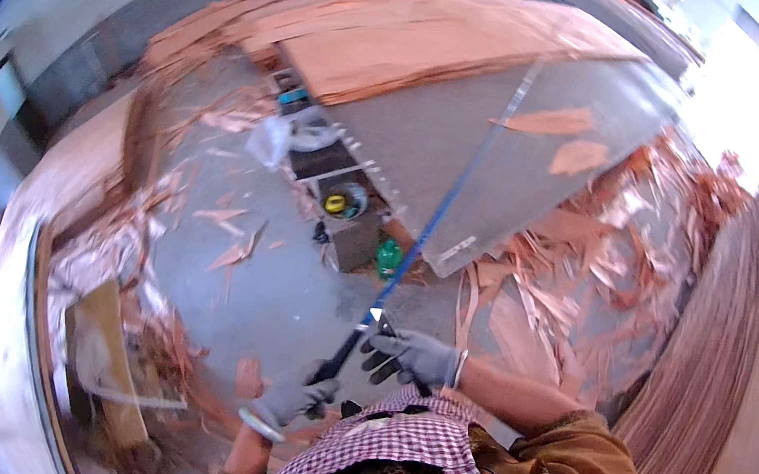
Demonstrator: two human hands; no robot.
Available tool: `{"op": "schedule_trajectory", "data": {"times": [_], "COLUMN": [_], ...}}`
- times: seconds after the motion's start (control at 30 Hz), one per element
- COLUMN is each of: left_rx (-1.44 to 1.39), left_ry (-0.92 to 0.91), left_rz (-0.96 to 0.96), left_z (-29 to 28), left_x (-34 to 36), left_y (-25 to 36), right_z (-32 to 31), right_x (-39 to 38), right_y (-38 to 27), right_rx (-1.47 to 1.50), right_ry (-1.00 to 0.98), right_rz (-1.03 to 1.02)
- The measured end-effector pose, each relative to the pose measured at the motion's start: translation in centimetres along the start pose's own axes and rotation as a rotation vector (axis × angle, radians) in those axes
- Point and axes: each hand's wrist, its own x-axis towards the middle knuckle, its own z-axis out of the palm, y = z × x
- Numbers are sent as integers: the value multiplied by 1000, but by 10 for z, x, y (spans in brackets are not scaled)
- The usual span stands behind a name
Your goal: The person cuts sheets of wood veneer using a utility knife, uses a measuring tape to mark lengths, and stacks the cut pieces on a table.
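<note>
A long blue pole (457, 190) with a dark grip and a silvery far end runs from my hands up over the grey table. My left hand (295, 399), in a grey glove, is closed around the pole's dark lower end. My right hand (414, 357), gloved too, is just right of the pole, its fingers curled about a slim dark tool (386, 326) whose kind I cannot make out. Beyond them, the grey tabletop (406, 145) carries a stack of reddish wood veneer sheets (435, 39) along its far side and two loose veneer pieces (580, 158).
Veneer scraps (540, 306) litter the floor at right. A tall veneer stack (712, 336) stands far right; other sheets (72, 168) stand left. By the table's near left edge are a green bottle (389, 258), a yellow roll (335, 204) and a clear plastic bag (270, 141).
</note>
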Motion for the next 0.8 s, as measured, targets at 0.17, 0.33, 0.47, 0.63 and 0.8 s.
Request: {"op": "schedule_trajectory", "data": {"times": [0.17,0.33,0.47,0.63,0.8], "left_rx": [284,567,439,337,685], "left_ry": [228,358,406,296,349], "left_rz": [-55,112,-92,-79,119], "left_z": [-114,-183,-208,-232,-286], "left_x": [42,125,144,196,218], "left_y": [30,39,89,133,124], "right_z": [-127,-285,-364,-507,-552], "right_x": [29,67,185,247,230], "right_y": [-95,-172,-243,-289,-297], "right_rx": [178,473,280,-478,-1169], "right_ry": [406,600,784,1096,1374], "right_rz": [-203,-235,-527,-360,227]}}
